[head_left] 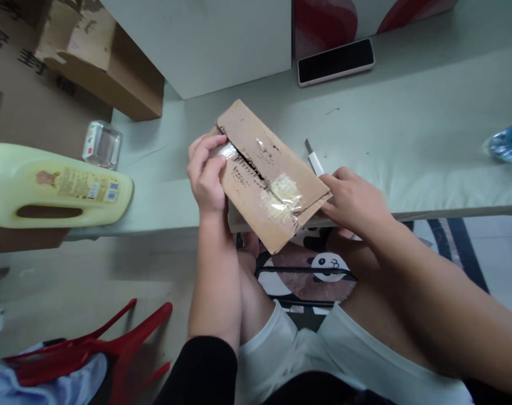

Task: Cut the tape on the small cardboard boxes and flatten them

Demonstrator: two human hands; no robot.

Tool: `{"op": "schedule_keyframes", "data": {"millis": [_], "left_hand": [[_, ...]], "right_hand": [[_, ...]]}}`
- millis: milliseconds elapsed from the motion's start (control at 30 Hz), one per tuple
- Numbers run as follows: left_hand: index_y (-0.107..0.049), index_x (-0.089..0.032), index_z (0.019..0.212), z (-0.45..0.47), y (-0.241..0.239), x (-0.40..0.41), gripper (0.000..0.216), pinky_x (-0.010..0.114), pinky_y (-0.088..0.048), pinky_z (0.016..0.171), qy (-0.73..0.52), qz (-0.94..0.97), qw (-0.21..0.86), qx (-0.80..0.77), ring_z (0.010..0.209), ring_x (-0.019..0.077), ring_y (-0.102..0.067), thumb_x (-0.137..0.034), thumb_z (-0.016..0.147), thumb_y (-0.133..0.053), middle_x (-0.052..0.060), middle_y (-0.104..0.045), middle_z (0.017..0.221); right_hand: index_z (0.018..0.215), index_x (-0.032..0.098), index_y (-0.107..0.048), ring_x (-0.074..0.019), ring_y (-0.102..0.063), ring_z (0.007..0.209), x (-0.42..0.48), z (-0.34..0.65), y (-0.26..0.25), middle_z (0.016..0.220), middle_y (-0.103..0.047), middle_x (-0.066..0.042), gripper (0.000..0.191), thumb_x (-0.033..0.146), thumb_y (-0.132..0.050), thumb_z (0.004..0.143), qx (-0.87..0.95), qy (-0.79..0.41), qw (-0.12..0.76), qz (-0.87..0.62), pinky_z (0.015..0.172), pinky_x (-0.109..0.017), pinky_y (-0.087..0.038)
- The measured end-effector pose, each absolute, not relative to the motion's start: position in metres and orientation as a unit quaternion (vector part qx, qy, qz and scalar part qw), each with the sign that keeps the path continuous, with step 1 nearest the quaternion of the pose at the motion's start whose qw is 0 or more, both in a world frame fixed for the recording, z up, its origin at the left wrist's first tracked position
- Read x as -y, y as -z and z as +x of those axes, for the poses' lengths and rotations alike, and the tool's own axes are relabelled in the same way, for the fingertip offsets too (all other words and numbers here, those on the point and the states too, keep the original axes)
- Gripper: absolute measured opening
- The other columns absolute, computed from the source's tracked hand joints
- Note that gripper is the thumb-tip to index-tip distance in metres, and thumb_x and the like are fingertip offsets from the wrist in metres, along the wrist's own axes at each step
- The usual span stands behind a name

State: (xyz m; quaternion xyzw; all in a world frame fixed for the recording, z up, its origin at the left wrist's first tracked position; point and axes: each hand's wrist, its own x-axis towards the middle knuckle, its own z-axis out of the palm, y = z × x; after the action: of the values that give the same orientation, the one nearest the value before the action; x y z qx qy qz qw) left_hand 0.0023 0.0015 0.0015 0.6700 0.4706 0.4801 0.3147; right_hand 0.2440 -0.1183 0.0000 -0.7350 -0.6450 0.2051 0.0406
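Observation:
A small brown cardboard box (269,174) with clear tape along its top seam is held over the front edge of a pale green table (407,140). My left hand (205,177) grips the box's left end, fingers curled and pinching at the tape by the split seam. My right hand (354,199) holds the box's right corner with its fingers closed on the flap edge. The seam is partly open along the middle. A white utility knife (313,158) lies on the table just behind the box, near my right hand.
A yellow plastic jug (49,185) lies on its side at the left, with a small clear container (102,144) behind it. Cardboard boxes (95,56) stand at back left, a phone (335,61) at back, a water bottle (508,140) at far right. A red chair (112,346) is lower left.

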Motion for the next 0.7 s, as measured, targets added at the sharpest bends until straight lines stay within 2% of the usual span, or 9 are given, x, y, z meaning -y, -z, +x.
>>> {"op": "schedule_keyframes", "data": {"millis": [100, 267, 367, 467, 567, 633, 700], "left_hand": [[-0.073, -0.023, 0.097, 0.005, -0.007, 0.003, 0.023, 0.046, -0.039, 0.114, -0.524, 0.658, 0.284, -0.461, 0.122, 0.0262, -0.055, -0.028, 0.084, -0.055, 0.008, -0.063, 0.114], [-0.073, -0.025, 0.101, 0.004, -0.005, 0.004, 0.025, 0.04, -0.041, 0.113, -0.516, 0.662, 0.282, -0.465, 0.122, 0.0258, -0.055, -0.028, 0.085, -0.054, 0.007, -0.062, 0.116], [-0.073, -0.027, 0.103, 0.001, -0.002, 0.001, 0.026, 0.041, -0.042, 0.113, -0.511, 0.663, 0.278, -0.471, 0.123, 0.0268, -0.056, -0.028, 0.084, -0.055, 0.006, -0.062, 0.117], [-0.074, -0.027, 0.103, 0.0, 0.0, -0.002, 0.026, 0.044, -0.042, 0.114, -0.511, 0.66, 0.284, -0.473, 0.124, 0.0278, -0.056, -0.03, 0.084, -0.056, 0.006, -0.062, 0.118], [-0.074, -0.025, 0.103, -0.001, 0.002, -0.005, 0.027, 0.047, -0.042, 0.114, -0.514, 0.655, 0.292, -0.47, 0.125, 0.029, -0.056, -0.035, 0.083, -0.059, 0.006, -0.062, 0.119], [-0.074, -0.023, 0.103, -0.002, 0.003, -0.007, 0.029, 0.049, -0.041, 0.114, -0.517, 0.656, 0.298, -0.462, 0.126, 0.0295, -0.055, -0.039, 0.084, -0.058, 0.007, -0.061, 0.12], [-0.072, -0.021, 0.108, -0.003, 0.006, -0.008, 0.033, 0.05, -0.038, 0.117, -0.513, 0.661, 0.304, -0.455, 0.128, 0.029, -0.054, -0.04, 0.087, -0.055, 0.008, -0.06, 0.123]], "right_hand": [[0.109, 0.022, -0.064, -0.0234, -0.056, 0.078, 0.119, 0.245, -0.002, 0.102, -0.062, -0.012, 0.028, 0.033, -0.049, 0.088, 0.631, -0.208, 0.027, -0.747, 0.056, -0.031, -0.029], [0.111, 0.022, -0.063, -0.0196, -0.052, 0.067, 0.122, 0.246, -0.011, 0.098, -0.066, -0.009, 0.03, 0.024, -0.046, 0.087, 0.601, -0.212, 0.082, -0.766, 0.057, -0.031, -0.029], [0.115, 0.022, -0.063, -0.0183, -0.051, 0.06, 0.127, 0.249, -0.018, 0.076, -0.064, -0.005, 0.033, 0.022, -0.045, 0.088, 0.571, -0.241, 0.17, -0.766, 0.057, -0.031, -0.032], [0.112, 0.023, -0.065, -0.0151, -0.047, 0.052, 0.138, 0.252, -0.024, 0.058, -0.051, 0.001, 0.03, 0.021, -0.047, 0.088, 0.542, -0.268, 0.295, -0.74, 0.054, -0.029, -0.034], [0.11, 0.024, -0.066, -0.0126, -0.045, 0.053, 0.153, 0.255, -0.03, 0.064, -0.052, 0.002, 0.024, 0.024, -0.055, 0.088, 0.541, -0.251, 0.446, -0.668, 0.051, -0.028, -0.034], [0.117, 0.026, -0.064, -0.0129, -0.049, 0.058, 0.163, 0.256, -0.034, 0.073, -0.055, 0.001, 0.033, 0.022, -0.064, 0.084, 0.57, -0.232, 0.521, -0.592, 0.051, -0.029, -0.036], [0.125, 0.027, -0.06, -0.0131, -0.053, 0.062, 0.171, 0.255, -0.038, 0.078, -0.056, 0.0, 0.049, 0.016, -0.07, 0.079, 0.611, -0.224, 0.562, -0.512, 0.05, -0.028, -0.038]]}}
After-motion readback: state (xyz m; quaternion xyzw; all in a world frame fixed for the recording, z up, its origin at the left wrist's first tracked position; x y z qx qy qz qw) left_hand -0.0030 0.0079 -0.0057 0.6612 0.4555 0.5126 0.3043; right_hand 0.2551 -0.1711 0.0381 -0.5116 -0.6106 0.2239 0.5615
